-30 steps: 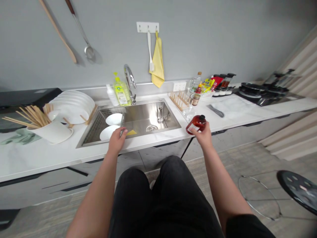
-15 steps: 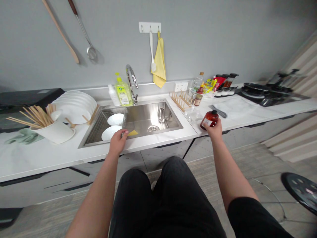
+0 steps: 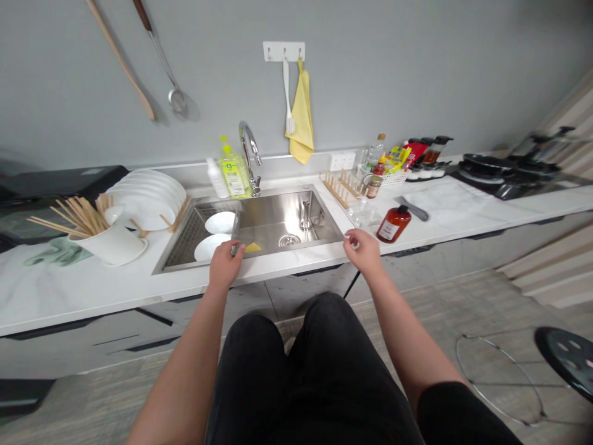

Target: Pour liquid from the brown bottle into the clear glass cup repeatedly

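Observation:
My left hand [image 3: 225,264] is closed at the sink's front rim, beside two white bowls [image 3: 211,247] in the drain basket [image 3: 189,228]. A small dark bit shows between its fingers; what it is I cannot make out. My right hand [image 3: 364,252], fingers curled, is over the counter's front edge just right of the sink [image 3: 296,254]. Something small and pale shows at its fingertips, too small to name. To the right of this hand a brown bottle [image 3: 393,224] with a black cap and white label stands upright, apart from the fingers. A yellow piece [image 3: 252,247] lies inside the sink.
White plates [image 3: 148,198] and a pot of chopsticks [image 3: 109,244] stand left. Soap bottles [image 3: 234,173] and the faucet [image 3: 252,154] are behind the sink. Clear glassware [image 3: 364,215], a wooden rack [image 3: 340,188] and a grey-handled utensil [image 3: 414,209] lie right. A stool [image 3: 565,355] stands lower right.
My right hand has let go of the brown bottle, now standing on the counter, and moved left toward the sink. My left hand stays at the sink rim. The view has shifted slightly.

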Available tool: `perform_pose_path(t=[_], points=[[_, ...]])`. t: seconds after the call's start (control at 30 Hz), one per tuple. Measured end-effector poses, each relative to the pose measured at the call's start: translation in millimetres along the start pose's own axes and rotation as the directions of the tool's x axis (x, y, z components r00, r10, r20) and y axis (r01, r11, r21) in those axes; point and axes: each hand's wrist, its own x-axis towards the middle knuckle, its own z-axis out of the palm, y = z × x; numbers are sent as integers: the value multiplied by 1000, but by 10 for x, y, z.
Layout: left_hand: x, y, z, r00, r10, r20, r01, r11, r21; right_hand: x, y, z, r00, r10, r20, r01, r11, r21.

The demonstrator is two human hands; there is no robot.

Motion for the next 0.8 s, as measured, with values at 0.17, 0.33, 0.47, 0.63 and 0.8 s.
perform_pose_path(t=[0.17,0.33,0.47,0.63,0.8], points=[[-27,18,-16,1000,14,-18,-14,1000,17,173,-551,602,925,5,379,56,987,-151],[-24,16,-16,1000,10,-8,-10,1000,14,158,-551,723,925,23,379,67,972,-223],[-25,11,4,1000,5,-13,-5,1000,28,131,-500,697,923,0,386,77,980,-182],[-22,-16,1,1000,7,-20,-6,1000,16,77,-473,667,965,4,262,-6,1000,6],[-9,-42,-14,999,17,-31,-17,1000,3,68,-43,208,933,226,-279,-168,962,215]])
